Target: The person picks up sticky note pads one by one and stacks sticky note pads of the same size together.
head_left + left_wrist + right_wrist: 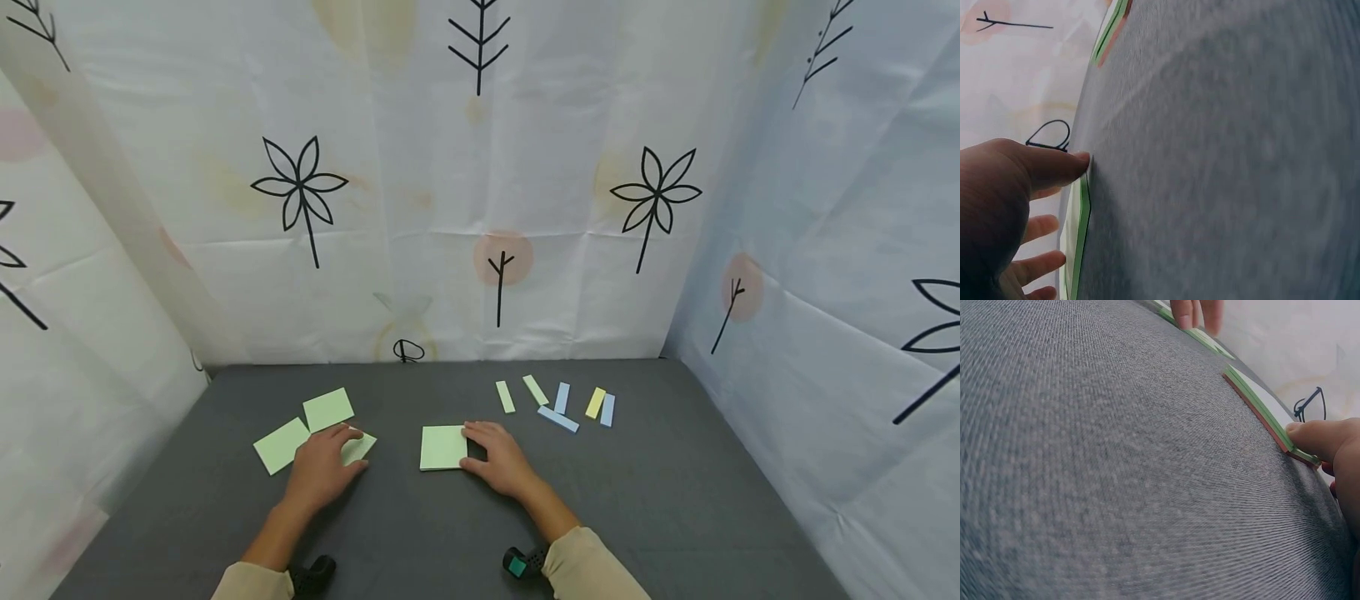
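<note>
**Both hands down on green sticky notes**

My left hand (322,468) is lying flat on a loose green note (357,447), fingers pretty much straight and spread, just pressing it onto the grey table (675,500). Not pinching anything. In the left wrist view my thumb (1054,167) sits right at the note's edge, and you can see how thin that sheet is, just a bright green line against the cloth.

My right hand (501,457) is on the pad (443,447), a pale green square stack sitting about dead centre in front of me. Fingers reach over its right edge, thumb tucked against the near corner. The right wrist view shows the side of the pad best: a few layers thick, green on top, with a reddish strip along the bottom. My fingers look relaxed rather than clamped, so I'd call it resting on the pad, not gripping it.

Two more green notes (303,427) lie just beyond and left of my left hand, one touching the other at a corner. Well off to the right of the pad there's a loose scatter of narrow strips (558,402), green, blue and one yellow. A printed curtain (480,208) hangs behind the table and down both sides.
</note>
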The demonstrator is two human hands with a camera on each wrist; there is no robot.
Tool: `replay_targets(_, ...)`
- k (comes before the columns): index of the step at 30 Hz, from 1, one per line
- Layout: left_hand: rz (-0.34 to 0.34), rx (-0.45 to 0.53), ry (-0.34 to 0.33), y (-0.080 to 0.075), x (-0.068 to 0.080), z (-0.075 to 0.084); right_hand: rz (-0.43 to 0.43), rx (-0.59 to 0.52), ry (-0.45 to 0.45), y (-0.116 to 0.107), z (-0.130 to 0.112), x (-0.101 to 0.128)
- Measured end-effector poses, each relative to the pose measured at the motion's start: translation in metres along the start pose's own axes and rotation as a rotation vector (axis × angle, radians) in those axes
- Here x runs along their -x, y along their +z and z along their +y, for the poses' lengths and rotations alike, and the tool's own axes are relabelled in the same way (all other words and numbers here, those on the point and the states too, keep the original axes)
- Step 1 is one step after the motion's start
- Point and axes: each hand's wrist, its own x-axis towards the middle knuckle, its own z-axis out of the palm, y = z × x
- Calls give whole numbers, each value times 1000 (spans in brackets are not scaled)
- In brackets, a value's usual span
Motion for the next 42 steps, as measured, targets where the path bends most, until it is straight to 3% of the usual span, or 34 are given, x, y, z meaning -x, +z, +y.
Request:
replay_targets(6,-30,-9,-2,-4,1,-4,8,-10,-11,0,-1,0)
replay_targets(13,-42,34,-15,3,-3,-5,5,-18,-5,-1,-1,0)
replay_targets(23,-18,65,-37,22,-17,10,-6,-9,-2,-3,-2,0)
replay_targets(30,-84,101,-26,26,-27,18,-6,-12,-11,-2,-3,0)
replay_targets(34,-86,63,19,27,-28,16,-7,-18,-9,-1,-3,0)
replay_targets(42,-28,-52,40,22,-22,14,0,-34,-6,-3,-4,0)
